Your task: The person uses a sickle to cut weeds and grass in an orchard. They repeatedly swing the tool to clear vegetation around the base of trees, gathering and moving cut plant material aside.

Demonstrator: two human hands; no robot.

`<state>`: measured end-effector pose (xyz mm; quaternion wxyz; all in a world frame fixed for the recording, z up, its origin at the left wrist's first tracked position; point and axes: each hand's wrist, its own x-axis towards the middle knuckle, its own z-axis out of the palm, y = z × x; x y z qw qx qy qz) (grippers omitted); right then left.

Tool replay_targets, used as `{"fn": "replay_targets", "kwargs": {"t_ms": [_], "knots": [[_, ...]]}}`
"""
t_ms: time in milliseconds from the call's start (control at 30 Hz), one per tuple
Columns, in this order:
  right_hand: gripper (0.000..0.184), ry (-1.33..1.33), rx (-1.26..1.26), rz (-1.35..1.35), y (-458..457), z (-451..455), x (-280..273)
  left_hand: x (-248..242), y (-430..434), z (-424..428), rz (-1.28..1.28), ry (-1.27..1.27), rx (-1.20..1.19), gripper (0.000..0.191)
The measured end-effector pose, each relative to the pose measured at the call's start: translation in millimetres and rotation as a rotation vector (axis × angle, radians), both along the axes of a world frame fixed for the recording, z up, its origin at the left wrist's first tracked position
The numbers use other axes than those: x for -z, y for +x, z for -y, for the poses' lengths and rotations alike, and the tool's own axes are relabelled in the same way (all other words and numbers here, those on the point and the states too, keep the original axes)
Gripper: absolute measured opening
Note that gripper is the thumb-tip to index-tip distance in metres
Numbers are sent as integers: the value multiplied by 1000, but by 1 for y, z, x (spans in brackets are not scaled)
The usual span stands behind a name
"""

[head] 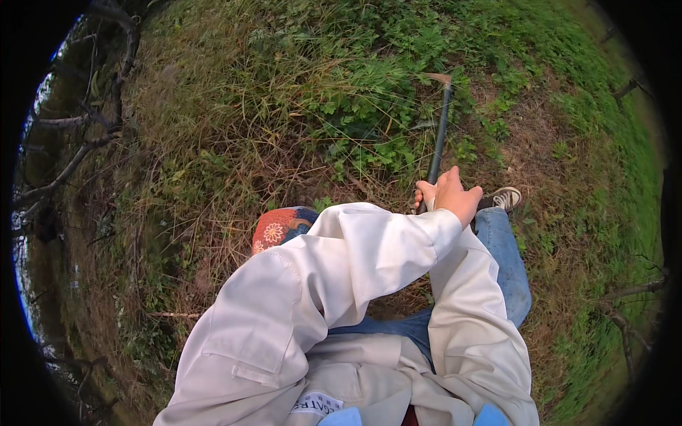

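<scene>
My right hand (422,194) grips the lower end of the dark handle of a sickle (440,130). The handle points away from me, and its rusty blade (439,78) turns left at the far end among green leaves. My left arm crosses over the right one. My left hand (457,195) lies over the right hand and wrist, its thumb spread to the right. Its other fingers are partly hidden, so what they grip is unclear. Both arms wear loose off-white sleeves (389,255).
Dry grass (240,160) and leafy green weeds (367,101) cover the ground ahead. Red-and-blue flowered fabric (277,230) shows beyond my left sleeve. My jeans-clad leg (503,255) and sneaker (506,198) are at the right. Bare branches (80,160) reach in from the left, others (628,319) at the right.
</scene>
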<state>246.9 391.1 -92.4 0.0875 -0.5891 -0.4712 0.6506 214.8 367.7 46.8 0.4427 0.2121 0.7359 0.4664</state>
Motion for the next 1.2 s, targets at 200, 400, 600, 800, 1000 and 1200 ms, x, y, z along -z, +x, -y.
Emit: {"fn": "replay_targets", "kwargs": {"t_ms": [200,400,600,800,1000,1200], "knots": [[13,-200,-232,6,18,65,-12,-9,-1,4,97,96,-24,63],[12,-116,-271,4,39,74,-36,-22,2,10,169,123,47,53],[12,-82,-63,-183,-6,34,-38,-31,2,24,73,205,99,47],[15,-365,-135,-320,-67,20,-8,-42,10,24,95,250,213,40],[19,11,-601,-201,-75,75,-21,-40,-1,24,143,322,141,35],[15,-226,-416,-208,-92,45,-19,-53,-2,26,171,412,164,28]]}}
